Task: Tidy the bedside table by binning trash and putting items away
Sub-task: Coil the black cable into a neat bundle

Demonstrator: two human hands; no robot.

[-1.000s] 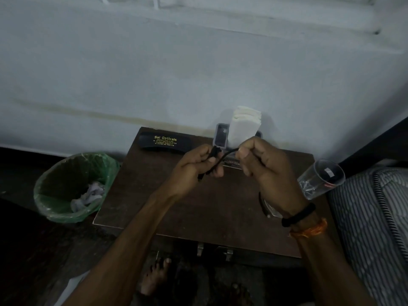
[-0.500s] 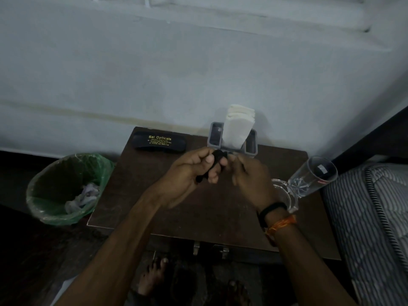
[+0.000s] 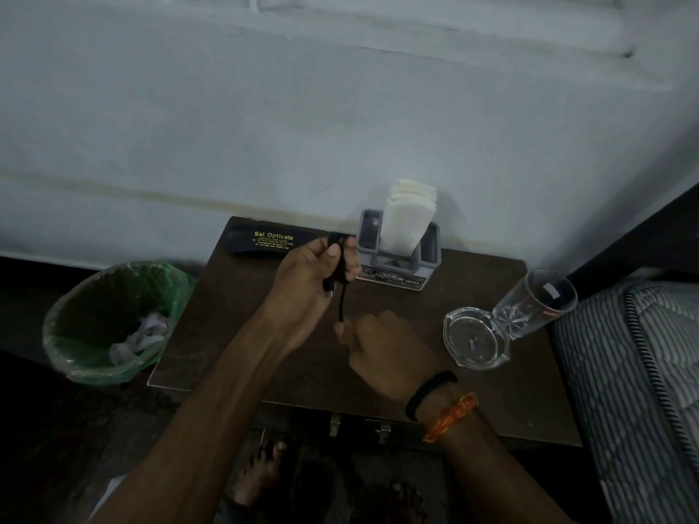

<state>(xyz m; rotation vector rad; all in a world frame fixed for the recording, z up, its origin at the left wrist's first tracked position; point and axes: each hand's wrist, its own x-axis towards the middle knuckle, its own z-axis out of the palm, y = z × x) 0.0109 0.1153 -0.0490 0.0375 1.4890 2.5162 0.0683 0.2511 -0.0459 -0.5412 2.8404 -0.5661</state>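
My left hand [image 3: 312, 276] is closed around a coiled black cable [image 3: 337, 270] above the back middle of the dark wooden bedside table [image 3: 227, 334]. One loose cable end hangs down from the fist. My right hand [image 3: 386, 349] hovers low over the table just below that end, fingers curled and blurred, holding nothing I can see. A black spectacle case [image 3: 261, 242] with gold lettering lies at the table's back left. A grey organiser [image 3: 399, 255] with white napkins stands at the back, right of my left hand.
A green-lined bin [image 3: 113, 319] with crumpled paper stands on the floor left of the table. A clear glass ashtray [image 3: 476, 340] and a tall glass [image 3: 533, 302] sit at the table's right. A striped mattress [image 3: 635, 372] borders the right side. My bare feet show below the front edge.
My hands have parted. The left hand has risen toward the back with the bundled cable, and the right hand has let go and dropped down toward the table.
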